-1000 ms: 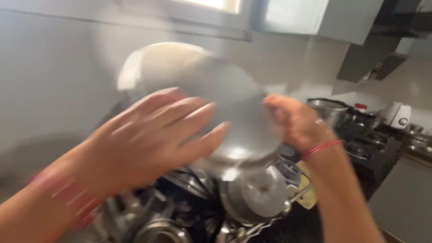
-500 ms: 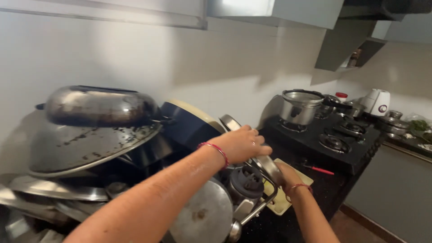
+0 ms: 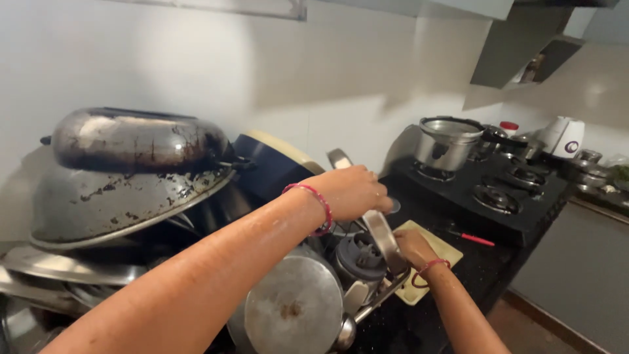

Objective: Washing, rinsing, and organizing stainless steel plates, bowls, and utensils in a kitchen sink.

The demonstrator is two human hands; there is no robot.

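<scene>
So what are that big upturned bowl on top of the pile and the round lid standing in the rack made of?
The upturned bowl looks like steel or aluminium: grey metal sheen, with dark burnt stains. The round lid looks like brushed steel, dull silver with soft reflections. The plate the left hand is setting in the rack also appears metal; the right hand steadies it.

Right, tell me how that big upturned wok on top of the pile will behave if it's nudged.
The upturned wok is probably stiff and fairly heavy, being thick scorched metal. It rests dome-up on a tilted larger pan, so a nudge could make it slide or rock. The left hand's forearm looks wet, so the metal may be slippery.
</scene>
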